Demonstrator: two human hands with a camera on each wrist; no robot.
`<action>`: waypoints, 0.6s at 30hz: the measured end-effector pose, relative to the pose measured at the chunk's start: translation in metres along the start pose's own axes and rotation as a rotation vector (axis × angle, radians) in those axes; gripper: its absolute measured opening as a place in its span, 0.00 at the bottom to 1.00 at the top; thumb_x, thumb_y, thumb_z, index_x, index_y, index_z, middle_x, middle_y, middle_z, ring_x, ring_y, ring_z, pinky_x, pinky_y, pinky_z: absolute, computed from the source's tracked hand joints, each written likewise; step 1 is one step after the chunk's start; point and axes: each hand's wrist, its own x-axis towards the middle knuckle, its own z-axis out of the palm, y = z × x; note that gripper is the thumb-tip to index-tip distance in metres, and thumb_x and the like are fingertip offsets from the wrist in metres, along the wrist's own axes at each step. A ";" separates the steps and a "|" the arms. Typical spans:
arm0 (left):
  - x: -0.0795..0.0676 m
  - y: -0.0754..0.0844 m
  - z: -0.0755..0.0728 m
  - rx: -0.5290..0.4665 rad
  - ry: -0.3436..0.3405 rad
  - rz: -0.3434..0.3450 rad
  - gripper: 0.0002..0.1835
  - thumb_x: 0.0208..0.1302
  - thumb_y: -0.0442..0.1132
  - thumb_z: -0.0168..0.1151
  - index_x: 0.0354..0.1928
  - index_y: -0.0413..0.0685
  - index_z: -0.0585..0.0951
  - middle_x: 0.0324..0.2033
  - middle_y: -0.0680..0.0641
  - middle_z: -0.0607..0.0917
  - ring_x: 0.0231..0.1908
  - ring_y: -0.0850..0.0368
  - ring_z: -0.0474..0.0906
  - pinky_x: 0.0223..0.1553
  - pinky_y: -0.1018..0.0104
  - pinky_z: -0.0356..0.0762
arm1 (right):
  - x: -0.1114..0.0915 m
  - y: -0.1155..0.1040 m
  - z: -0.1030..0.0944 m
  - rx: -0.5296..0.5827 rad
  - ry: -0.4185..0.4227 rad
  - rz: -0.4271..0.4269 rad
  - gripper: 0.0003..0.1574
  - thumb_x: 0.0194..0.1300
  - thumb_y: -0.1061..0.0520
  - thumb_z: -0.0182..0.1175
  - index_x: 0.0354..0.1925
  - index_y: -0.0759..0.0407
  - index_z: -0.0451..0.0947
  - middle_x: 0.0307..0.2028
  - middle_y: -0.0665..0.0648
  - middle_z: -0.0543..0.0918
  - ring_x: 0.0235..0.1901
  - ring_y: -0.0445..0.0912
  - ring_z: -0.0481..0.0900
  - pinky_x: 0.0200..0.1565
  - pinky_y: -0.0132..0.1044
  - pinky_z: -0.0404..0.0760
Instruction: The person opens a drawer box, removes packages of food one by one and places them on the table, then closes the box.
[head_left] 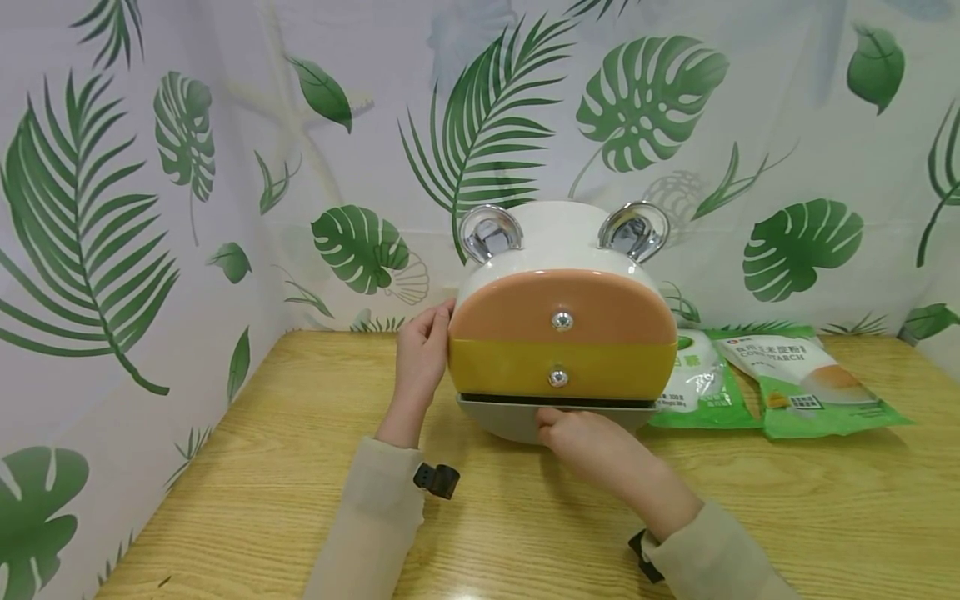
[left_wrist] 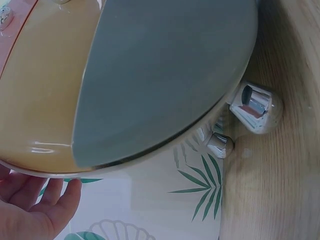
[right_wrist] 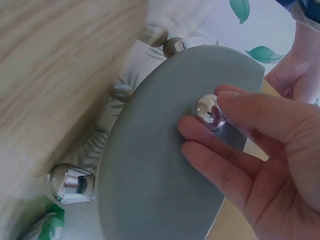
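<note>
A rounded small drawer cabinet (head_left: 570, 237) stands on the table, white on top with two chrome ears. Its front has an orange drawer (head_left: 510, 308), a yellow drawer (head_left: 502, 367) and, lowest, a grey drawer (head_left: 495, 421) pulled slightly out, a dark gap along its upper edge. My right hand (head_left: 600, 450) pinches the grey drawer's round chrome knob (right_wrist: 207, 111) between thumb and fingers. At the cabinet's left side is my left hand (head_left: 422, 350), its fingers (left_wrist: 67, 200) laid against the side wall. The inside of the grey drawer is hidden.
Right of the cabinet lie two green-and-white bags, a corn starch bag (head_left: 806, 379) and another bag (head_left: 705, 383) partly behind the cabinet. Chrome feet (left_wrist: 257, 107) hold the cabinet off the wooden table (head_left: 255, 492). A leaf-patterned cloth (head_left: 360, 150) hangs close behind.
</note>
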 end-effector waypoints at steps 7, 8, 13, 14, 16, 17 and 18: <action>0.000 0.001 0.000 -0.002 0.008 0.000 0.16 0.67 0.40 0.46 0.48 0.40 0.78 0.45 0.45 0.80 0.45 0.56 0.74 0.44 0.64 0.72 | -0.001 -0.003 -0.001 0.016 -0.017 0.007 0.07 0.53 0.69 0.58 0.25 0.59 0.77 0.27 0.49 0.67 0.20 0.40 0.68 0.22 0.31 0.70; 0.000 0.001 0.000 -0.001 0.008 0.000 0.16 0.67 0.40 0.46 0.48 0.40 0.78 0.45 0.44 0.80 0.45 0.56 0.74 0.44 0.64 0.72 | -0.001 -0.003 -0.001 0.016 -0.020 0.008 0.07 0.53 0.69 0.58 0.24 0.59 0.77 0.27 0.49 0.67 0.19 0.39 0.68 0.22 0.31 0.70; 0.000 0.000 0.000 0.006 0.010 0.008 0.16 0.67 0.40 0.46 0.47 0.40 0.79 0.44 0.44 0.80 0.46 0.56 0.74 0.44 0.64 0.72 | -0.002 -0.006 -0.002 0.017 -0.031 0.011 0.07 0.53 0.69 0.58 0.24 0.58 0.77 0.26 0.49 0.66 0.18 0.39 0.66 0.21 0.30 0.69; 0.000 0.000 0.000 0.007 0.012 0.009 0.16 0.66 0.40 0.47 0.47 0.40 0.79 0.44 0.45 0.80 0.45 0.56 0.74 0.44 0.64 0.72 | -0.003 -0.006 -0.003 0.013 -0.029 0.011 0.08 0.53 0.69 0.58 0.24 0.58 0.77 0.26 0.49 0.66 0.18 0.39 0.66 0.21 0.30 0.68; 0.000 0.000 0.000 0.009 0.012 0.015 0.16 0.66 0.40 0.47 0.47 0.40 0.79 0.44 0.44 0.80 0.45 0.56 0.74 0.44 0.64 0.72 | -0.003 -0.007 -0.003 0.008 -0.024 0.007 0.08 0.53 0.69 0.58 0.23 0.58 0.77 0.26 0.49 0.67 0.18 0.38 0.66 0.20 0.30 0.68; 0.000 0.000 0.000 0.009 0.012 0.017 0.16 0.66 0.40 0.47 0.47 0.40 0.79 0.44 0.44 0.80 0.45 0.56 0.74 0.44 0.64 0.72 | -0.003 -0.007 -0.003 0.006 -0.019 0.005 0.08 0.52 0.69 0.58 0.23 0.58 0.77 0.26 0.49 0.67 0.18 0.38 0.66 0.19 0.29 0.68; 0.000 0.000 0.000 0.006 0.011 0.017 0.16 0.66 0.40 0.47 0.47 0.40 0.79 0.44 0.44 0.80 0.45 0.56 0.74 0.44 0.64 0.72 | -0.003 -0.007 -0.004 0.006 -0.015 0.003 0.08 0.52 0.69 0.58 0.22 0.58 0.77 0.26 0.49 0.68 0.18 0.38 0.66 0.19 0.29 0.67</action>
